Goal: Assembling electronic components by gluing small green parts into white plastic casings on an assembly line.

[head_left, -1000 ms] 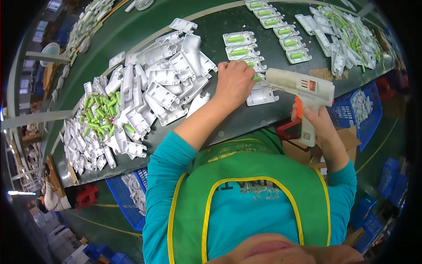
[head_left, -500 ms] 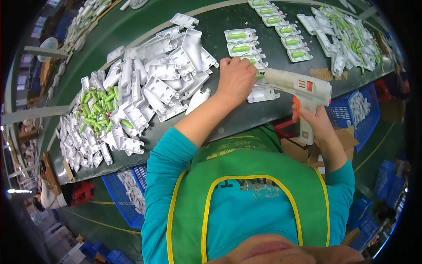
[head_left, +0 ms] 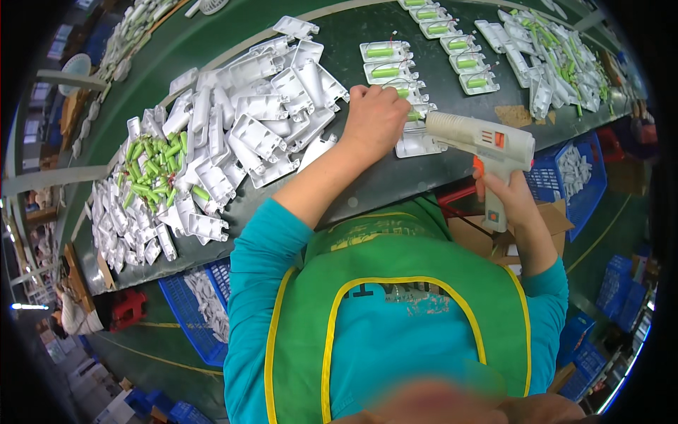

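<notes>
My right hand (head_left: 507, 189) is wrapped around the handle of a white glue gun (head_left: 480, 138) with an orange trigger. Its nozzle points left, close to a white plastic housing that holds a green battery (head_left: 415, 115). My left hand (head_left: 376, 119) is curled at the left ends of the housings in this column, fingertips down and partly hidden; what they grip, if anything, does not show. Above it lie housings with batteries, such as this battery (head_left: 385, 73). Below the nozzle rests a white housing (head_left: 418, 144) with no battery visible in it.
Left on the dark table (head_left: 353, 185) is a large heap of white housings (head_left: 258, 134) with a pile of green batteries (head_left: 152, 172). A second column of filled housings (head_left: 467, 63) runs farther right, beside another mixed heap (head_left: 554, 63). Blue baskets (head_left: 191, 311) stand below the table edge.
My left hand has shifted slightly up and left, away from the nozzle, uncovering the green battery in the housing there. The glue gun has moved only slightly in my right hand.
</notes>
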`<state>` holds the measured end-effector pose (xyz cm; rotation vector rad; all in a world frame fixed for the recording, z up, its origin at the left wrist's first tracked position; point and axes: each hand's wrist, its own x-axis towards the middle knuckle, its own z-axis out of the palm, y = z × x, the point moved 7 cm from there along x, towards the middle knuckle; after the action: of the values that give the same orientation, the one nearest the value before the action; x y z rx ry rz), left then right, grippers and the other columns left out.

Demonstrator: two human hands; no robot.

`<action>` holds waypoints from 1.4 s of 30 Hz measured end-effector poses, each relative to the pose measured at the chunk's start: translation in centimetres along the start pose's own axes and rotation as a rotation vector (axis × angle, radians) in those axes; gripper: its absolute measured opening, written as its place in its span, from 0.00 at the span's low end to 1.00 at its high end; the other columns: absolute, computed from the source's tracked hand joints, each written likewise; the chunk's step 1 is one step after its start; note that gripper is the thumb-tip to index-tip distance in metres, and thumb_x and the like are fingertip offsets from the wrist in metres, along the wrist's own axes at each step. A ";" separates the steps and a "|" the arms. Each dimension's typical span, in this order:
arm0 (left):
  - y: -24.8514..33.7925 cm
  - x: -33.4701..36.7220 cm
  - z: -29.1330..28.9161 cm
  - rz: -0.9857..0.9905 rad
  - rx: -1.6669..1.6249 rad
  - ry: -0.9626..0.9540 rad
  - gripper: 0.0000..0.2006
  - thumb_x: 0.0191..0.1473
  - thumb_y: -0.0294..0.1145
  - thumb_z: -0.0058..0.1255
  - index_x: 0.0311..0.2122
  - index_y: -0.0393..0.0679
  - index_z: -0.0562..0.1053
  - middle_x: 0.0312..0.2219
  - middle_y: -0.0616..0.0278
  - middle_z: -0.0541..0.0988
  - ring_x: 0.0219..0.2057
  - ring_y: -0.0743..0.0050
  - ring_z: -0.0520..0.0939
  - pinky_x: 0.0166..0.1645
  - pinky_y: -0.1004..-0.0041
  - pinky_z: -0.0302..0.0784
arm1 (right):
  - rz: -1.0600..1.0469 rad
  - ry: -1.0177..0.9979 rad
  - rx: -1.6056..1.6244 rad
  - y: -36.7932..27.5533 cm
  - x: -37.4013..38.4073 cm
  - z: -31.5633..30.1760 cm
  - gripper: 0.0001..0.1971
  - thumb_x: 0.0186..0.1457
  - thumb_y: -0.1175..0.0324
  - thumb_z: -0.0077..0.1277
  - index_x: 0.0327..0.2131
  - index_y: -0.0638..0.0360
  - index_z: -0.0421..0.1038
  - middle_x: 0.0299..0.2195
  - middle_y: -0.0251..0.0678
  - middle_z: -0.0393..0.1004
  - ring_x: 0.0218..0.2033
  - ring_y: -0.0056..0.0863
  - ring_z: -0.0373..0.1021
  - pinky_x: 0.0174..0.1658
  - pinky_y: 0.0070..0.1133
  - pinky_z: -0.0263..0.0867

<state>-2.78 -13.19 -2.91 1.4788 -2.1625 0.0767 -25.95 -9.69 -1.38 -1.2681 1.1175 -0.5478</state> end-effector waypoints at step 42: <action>-0.1 -15.4 -6.1 -0.175 -0.405 0.120 0.13 0.39 0.19 0.51 0.33 0.47 0.76 0.19 0.61 0.73 0.22 0.61 0.75 0.29 0.66 0.71 | -0.011 0.029 -0.037 0.8 -0.3 0.6 0.14 0.53 0.66 0.54 0.39 0.66 0.67 0.26 0.33 0.71 0.25 0.20 0.68 0.29 0.19 0.67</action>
<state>3.87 1.92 -4.48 1.3774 -1.8119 -0.3081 -25.77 -8.94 -2.05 -1.3024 1.1500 -0.5573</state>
